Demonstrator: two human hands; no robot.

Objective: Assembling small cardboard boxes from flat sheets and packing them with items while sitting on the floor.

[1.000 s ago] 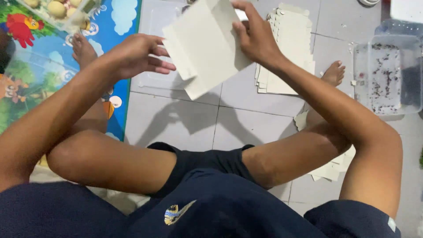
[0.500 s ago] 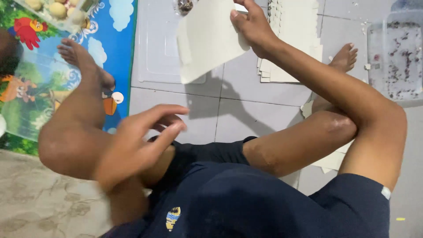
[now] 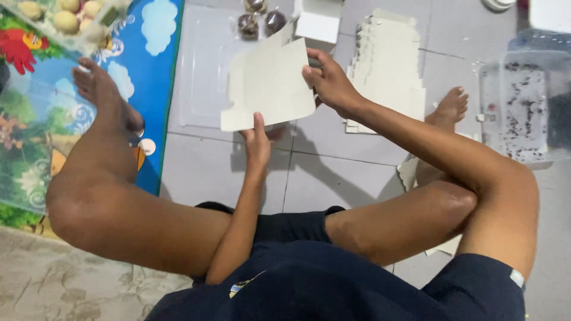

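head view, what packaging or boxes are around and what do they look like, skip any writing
Flat box blank: cream card, held up in both hands.
Stack of blanks: cream, notched edges, on the tiles right of it.
Folded box: white, top centre.
Clear tub: far right, dark specks inside.

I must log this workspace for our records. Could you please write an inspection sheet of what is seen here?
Surface: grey tiled floor; colourful play mat at the left.
Job's things: flat cream card blank, held up; stack of similar blanks on the floor beyond it.
Clutter: clear plastic tub with dark specks; clear lid; small wrapped items.
Grippers: left hand holds the blank's lower edge; right hand grips its right edge.
Cables: nothing seen.
Surroundings: person sits cross-legged, barefoot.
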